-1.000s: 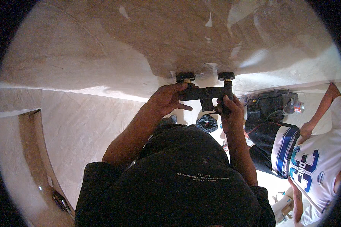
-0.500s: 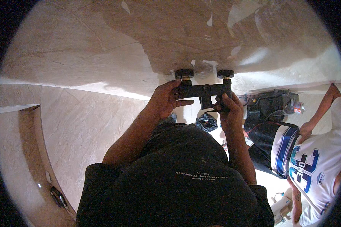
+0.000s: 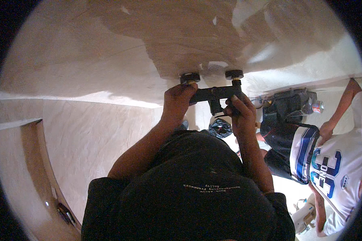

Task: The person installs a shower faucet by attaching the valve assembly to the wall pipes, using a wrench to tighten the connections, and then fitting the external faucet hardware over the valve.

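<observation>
Between our two hands, a black bar-shaped fixture (image 3: 215, 94) stretches crosswise, close to a beige wall (image 3: 88, 68). Our left hand (image 3: 177, 100) pinches its left end, fingertips up by the joint; our right hand (image 3: 244, 111) curls around its right end, thumb laid along it. Just beyond the grip, a left black disc (image 3: 190, 78) and a right black disc (image 3: 234, 74) sit against the wall. Well right of our grip, another person in a white jersey (image 3: 330, 168) is near a dark bag (image 3: 287, 105).
</observation>
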{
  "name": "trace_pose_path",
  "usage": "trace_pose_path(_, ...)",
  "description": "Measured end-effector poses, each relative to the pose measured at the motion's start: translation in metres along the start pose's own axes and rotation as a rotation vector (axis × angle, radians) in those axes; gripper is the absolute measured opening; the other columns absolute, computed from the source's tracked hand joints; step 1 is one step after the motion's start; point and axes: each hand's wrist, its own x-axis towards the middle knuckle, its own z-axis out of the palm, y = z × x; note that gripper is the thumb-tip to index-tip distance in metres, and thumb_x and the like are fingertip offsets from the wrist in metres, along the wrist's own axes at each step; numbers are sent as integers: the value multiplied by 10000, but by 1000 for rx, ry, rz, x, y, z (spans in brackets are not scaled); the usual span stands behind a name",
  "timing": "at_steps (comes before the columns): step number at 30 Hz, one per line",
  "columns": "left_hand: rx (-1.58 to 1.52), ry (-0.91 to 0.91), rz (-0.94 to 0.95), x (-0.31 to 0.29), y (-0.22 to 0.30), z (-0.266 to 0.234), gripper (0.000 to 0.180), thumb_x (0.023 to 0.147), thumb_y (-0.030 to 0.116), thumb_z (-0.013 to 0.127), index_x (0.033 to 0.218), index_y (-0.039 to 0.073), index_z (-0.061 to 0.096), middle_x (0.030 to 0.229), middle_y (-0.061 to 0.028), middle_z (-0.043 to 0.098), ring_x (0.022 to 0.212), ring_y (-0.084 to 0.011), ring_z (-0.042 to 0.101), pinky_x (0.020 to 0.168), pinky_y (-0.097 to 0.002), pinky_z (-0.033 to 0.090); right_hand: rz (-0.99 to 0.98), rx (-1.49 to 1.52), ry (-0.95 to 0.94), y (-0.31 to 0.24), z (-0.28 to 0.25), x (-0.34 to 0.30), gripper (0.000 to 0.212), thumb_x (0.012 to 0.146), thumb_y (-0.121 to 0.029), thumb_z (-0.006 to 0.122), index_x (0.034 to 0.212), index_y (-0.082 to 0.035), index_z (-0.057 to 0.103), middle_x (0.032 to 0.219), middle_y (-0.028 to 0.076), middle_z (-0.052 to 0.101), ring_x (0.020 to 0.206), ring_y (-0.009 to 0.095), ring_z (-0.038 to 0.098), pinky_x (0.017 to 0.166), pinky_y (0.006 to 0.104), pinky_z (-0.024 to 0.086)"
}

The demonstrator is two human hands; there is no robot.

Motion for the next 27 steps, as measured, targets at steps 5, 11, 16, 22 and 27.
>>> trace_pose_path(5, 350, 7, -64, 5, 9, 1, 420, 961, 370, 661, 854, -35, 695, 726, -117, 672, 649, -178, 629, 629, -341, 517, 0, -28, 21, 1, -4, 3, 301, 932, -150, 695, 1164, 32, 637, 854, 83, 649, 649, 141, 604, 592, 268, 515)
trace_pose_path(11, 447, 68, -39, 9, -5, 12, 448, 995, 360, 543, 892, -57, 671, 787, -209, 681, 760, -341, 681, 736, -446, 528, -18, -29, 5, 0, -3, 2, 308, 932, -147, 692, 1178, 29, 632, 868, 81, 653, 670, 138, 606, 606, 265, 519)
trace_pose_path(16, -410, -100, -226, -2, 2, 13, 426, 1029, 365, 545, 1062, -53, 621, 989, -170, 684, 950, -305, 689, 885, -442, 591, -17, 17, -13, 4, -11, 5, 305, 930, -140, 691, 1184, 19, 634, 881, 77, 657, 682, 131, 609, 613, 263, 524)
trace_pose_path(22, -326, -80, -273, -3, 1, 12, 459, 997, 413, 629, 1116, -30, 618, 1060, -148, 673, 1067, -300, 671, 913, -488, 597, 3, -7, -14, 3, -18, 6, 293, 936, -141, 682, 1180, 14, 631, 885, 76, 660, 691, 132, 616, 626, 260, 535)
trace_pose_path(27, -195, -106, -263, 5, -6, 4, 465, 967, 430, 669, 1129, -3, 626, 1077, -145, 674, 1077, -283, 668, 929, -505, 592, 3, -12, -23, -1, -16, 5, 276, 938, -146, 683, 1155, 15, 631, 889, 76, 660, 697, 134, 619, 636, 261, 538)
